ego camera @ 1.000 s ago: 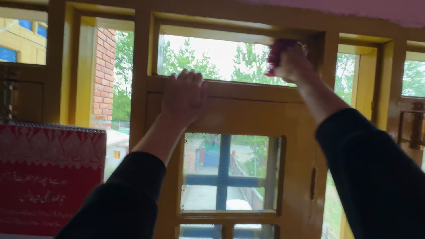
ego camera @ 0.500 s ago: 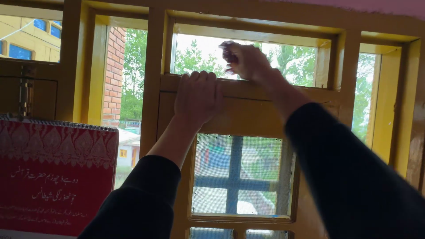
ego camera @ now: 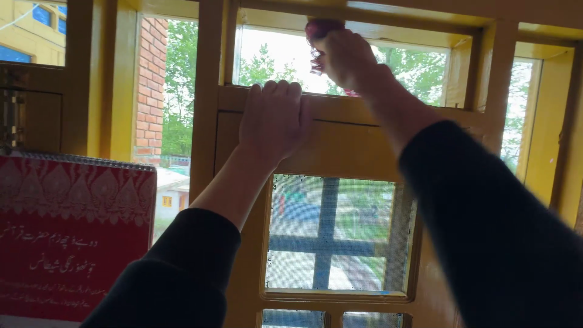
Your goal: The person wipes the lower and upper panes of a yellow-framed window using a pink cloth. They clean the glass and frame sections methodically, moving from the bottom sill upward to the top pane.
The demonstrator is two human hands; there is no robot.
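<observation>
My left hand [ego camera: 273,118] lies flat on the yellow wooden window frame [ego camera: 340,146], its fingers hooked over the top rail of the lower sash. My right hand [ego camera: 345,56] is raised against the upper glass pane [ego camera: 401,73], closed on a dark pink cloth [ego camera: 320,27] that sticks out above the fingers near the pane's top left. Both arms wear dark sleeves. Below the rail is a small meshed pane [ego camera: 337,234] with a blue cross bar behind it.
A red spiral-bound calendar [ego camera: 70,234] with pale script stands at the lower left. More yellow frames and panes run to the left and right. Outside are a brick wall [ego camera: 150,85], trees and buildings.
My right hand with the cloth has swept from the pane's upper right to its left side, then risen to the top edge. My left hand stays on the rail. The view shifted slightly.
</observation>
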